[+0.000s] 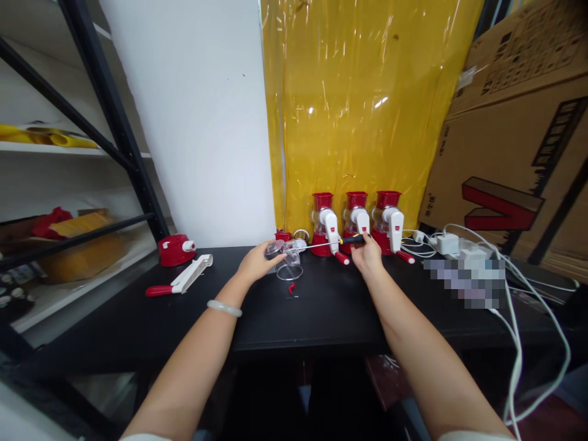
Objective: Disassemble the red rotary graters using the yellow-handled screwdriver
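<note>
My left hand is closed on a clear plastic housing above the black table. A screwdriver with a black and yellow handle is gripped in my right hand; its long metal shaft points left, with its tip at the clear housing. Just below the housing lies a small red part beside tiny pieces. A red base and a white crank arm with a red handle rest on the left side. Behind the hands stand three red and white rotary graters in a row.
The black table has its front edge near my forearms. White cables and adapters lie at the right, next to a large cardboard box. A dark-framed shelf stands on the left.
</note>
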`<state>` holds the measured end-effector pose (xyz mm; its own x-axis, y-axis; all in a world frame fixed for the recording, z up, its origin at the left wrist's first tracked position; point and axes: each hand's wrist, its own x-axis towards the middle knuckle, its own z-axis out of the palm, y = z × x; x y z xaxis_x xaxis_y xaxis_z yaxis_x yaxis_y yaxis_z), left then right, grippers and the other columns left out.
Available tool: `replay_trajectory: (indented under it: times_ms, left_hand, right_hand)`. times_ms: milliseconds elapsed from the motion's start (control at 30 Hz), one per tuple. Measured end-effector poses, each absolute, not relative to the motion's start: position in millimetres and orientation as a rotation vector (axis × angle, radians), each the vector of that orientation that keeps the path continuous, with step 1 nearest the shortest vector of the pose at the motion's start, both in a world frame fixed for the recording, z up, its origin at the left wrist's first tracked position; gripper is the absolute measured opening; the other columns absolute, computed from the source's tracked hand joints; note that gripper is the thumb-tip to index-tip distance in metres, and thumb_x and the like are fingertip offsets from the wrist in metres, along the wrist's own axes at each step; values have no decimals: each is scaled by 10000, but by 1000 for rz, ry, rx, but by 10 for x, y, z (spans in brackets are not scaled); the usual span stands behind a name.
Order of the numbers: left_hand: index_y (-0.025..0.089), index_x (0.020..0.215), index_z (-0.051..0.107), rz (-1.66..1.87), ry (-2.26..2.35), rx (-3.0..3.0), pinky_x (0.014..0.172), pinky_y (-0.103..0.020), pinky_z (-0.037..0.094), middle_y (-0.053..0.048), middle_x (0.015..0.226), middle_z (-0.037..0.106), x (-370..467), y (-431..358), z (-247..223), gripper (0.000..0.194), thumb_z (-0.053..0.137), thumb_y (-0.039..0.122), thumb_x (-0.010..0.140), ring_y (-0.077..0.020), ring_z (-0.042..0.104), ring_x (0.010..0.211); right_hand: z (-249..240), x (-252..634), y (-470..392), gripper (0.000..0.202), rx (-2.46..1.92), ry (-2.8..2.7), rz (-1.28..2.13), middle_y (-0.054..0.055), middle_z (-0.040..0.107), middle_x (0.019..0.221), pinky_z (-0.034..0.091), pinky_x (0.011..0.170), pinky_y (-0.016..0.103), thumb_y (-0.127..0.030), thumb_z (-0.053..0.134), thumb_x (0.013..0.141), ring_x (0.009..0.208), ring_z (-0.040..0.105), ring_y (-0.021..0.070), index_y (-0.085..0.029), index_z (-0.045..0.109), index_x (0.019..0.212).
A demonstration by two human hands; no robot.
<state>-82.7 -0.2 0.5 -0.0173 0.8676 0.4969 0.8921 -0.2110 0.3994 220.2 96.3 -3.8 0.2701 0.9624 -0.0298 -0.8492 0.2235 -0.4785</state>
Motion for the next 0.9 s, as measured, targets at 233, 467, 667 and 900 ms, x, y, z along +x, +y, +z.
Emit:
replay_trajectory:
  times_ms: [233,467,667,900]
  left_hand:
    - [215,1311,546,-1049,-1918,-2182,963,-359,458,-82,1302,615,-815,-6,-1,706,559,683,783,-270,590,1151]
    - [202,1325,536,-1057,-1930,-2173,971,-365,454,-97,1304,612,-838,17,-16,710,554,671,792,-272,585,1162]
    - [202,1323,534,-1046,-1907,-2184,971,-348,456,-94,1293,619,-853,27,-23,709,554,671,792,-267,591,1157]
    - [202,1331,525,-1033,-1932,-2172,966,-355,458,-100,1300,614,-854,27,-25,722,547,681,791,-271,589,1160]
  right_hand:
    - [-29,2239,998,116,-370,-210,1362,-26,519,770,562,691,219,-182,432,890,665,558,72,-209,452,779]
    - [-69,2185,1027,212,-478,-319,1174,-58,538,793,548,611,230,-290,671,808,686,559,83,-223,469,813]
    - [-104,2209,1023,259,-466,-409,1155,-73,539,722,445,521,175,-325,749,750,614,522,61,-206,524,796]
    - [-68,2217,1002,107,-358,-362,1270,-21,629,787,531,729,208,-148,660,804,758,624,82,-188,561,813]
